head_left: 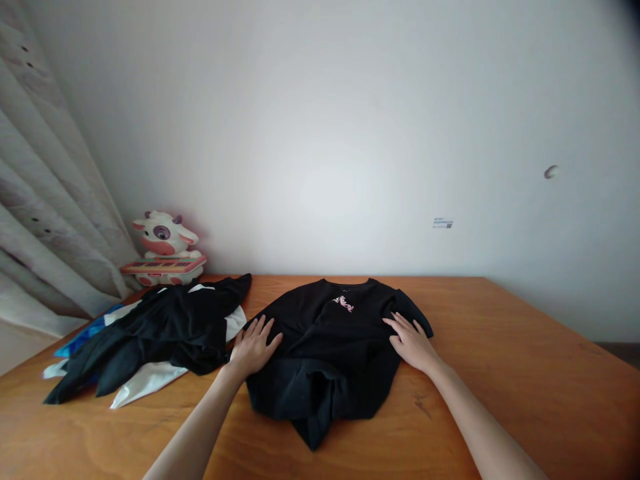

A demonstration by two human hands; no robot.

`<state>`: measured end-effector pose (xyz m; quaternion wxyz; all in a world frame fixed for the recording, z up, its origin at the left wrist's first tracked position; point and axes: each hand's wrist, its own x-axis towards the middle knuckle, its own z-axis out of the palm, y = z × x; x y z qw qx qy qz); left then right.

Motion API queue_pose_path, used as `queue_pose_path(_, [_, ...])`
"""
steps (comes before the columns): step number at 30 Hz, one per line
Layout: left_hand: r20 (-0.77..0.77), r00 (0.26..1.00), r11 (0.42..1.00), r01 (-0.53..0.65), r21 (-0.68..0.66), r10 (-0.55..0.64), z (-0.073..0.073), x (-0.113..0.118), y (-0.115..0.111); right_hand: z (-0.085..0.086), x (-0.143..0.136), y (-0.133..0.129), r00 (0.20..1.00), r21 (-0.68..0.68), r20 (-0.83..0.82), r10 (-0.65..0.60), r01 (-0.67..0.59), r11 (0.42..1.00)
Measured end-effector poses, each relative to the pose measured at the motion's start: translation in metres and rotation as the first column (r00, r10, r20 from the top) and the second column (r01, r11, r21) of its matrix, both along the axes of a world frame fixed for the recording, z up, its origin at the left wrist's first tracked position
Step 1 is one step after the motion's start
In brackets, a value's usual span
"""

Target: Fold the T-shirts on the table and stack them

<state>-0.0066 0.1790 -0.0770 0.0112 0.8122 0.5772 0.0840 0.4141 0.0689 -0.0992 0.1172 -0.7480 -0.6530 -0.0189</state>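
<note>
A black short-sleeved T-shirt point(325, 333) lies in front of me with its neckline toward the wall and a small pink and white print on the chest. Its lower part is bunched and folded, with one corner pointing toward me. My left hand point(254, 345) rests on the shirt's left side near the sleeve, fingers spread. On the right side, below the other sleeve, my right hand point(411, 341) touches the cloth with its fingers stretched out. Neither hand grips the fabric.
A heap of black, white and blue clothes point(155, 333) lies to the left on the wooden table point(525, 373). Behind it stands a cow-shaped toy keyboard point(165, 250). A patterned curtain point(45, 173) hangs at the far left, and a white wall point(330, 133) rises behind the table.
</note>
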Motion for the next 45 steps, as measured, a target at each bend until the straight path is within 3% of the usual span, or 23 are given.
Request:
queue_pose_path(3, [0.05,0.997,0.997,-0.059,0.06,0.056,-0.003,-0.002,0.003,-0.004,0.003,-0.005,0.997,0.184,0.003,-0.076,0.074,0.98])
queue_pose_path(6, [0.126,0.988,0.987,-0.101,0.122,0.085,-0.003,-0.001,0.001,0.001,-0.001,-0.015,0.956,0.33,-0.005,-0.294,0.279,0.902])
queue_pose_path(8, [0.164,0.983,0.983,-0.111,0.147,0.086,0.0,-0.001,-0.003,0.006,-0.003,-0.021,0.91,0.316,-0.013,-0.414,0.397,0.862])
queue_pose_path(10, [0.196,0.979,0.985,-0.081,0.154,0.05,0.004,-0.002,-0.008,0.01,-0.005,-0.026,0.897,0.252,-0.018,-0.442,0.432,0.866])
queue_pose_path(15, [0.28,0.959,0.993,0.02,0.12,-0.053,0.014,-0.005,-0.018,0.009,-0.009,-0.037,0.938,0.185,0.003,-0.348,0.341,0.922])
queue_pose_path(21, [0.295,0.956,0.995,-0.025,0.097,-0.005,0.015,-0.005,-0.017,-0.001,-0.007,-0.038,0.954,0.075,-0.04,-0.298,0.3,0.951])
queue_pose_path(32, [0.308,0.951,0.99,-0.016,0.137,-0.027,0.006,-0.008,-0.004,-0.007,0.006,-0.04,0.958,0.223,-0.221,-0.18,0.229,0.948])
queue_pose_path(38, [0.313,0.948,0.978,-0.013,0.208,-0.054,0.002,-0.007,0.0,-0.018,0.015,-0.042,0.961,0.359,-0.273,-0.039,0.139,0.923])
queue_pose_path(45, [0.266,0.963,0.967,-0.029,0.252,-0.041,0.008,-0.001,-0.008,-0.018,0.012,-0.044,0.96,0.342,-0.265,-0.094,0.184,0.921])
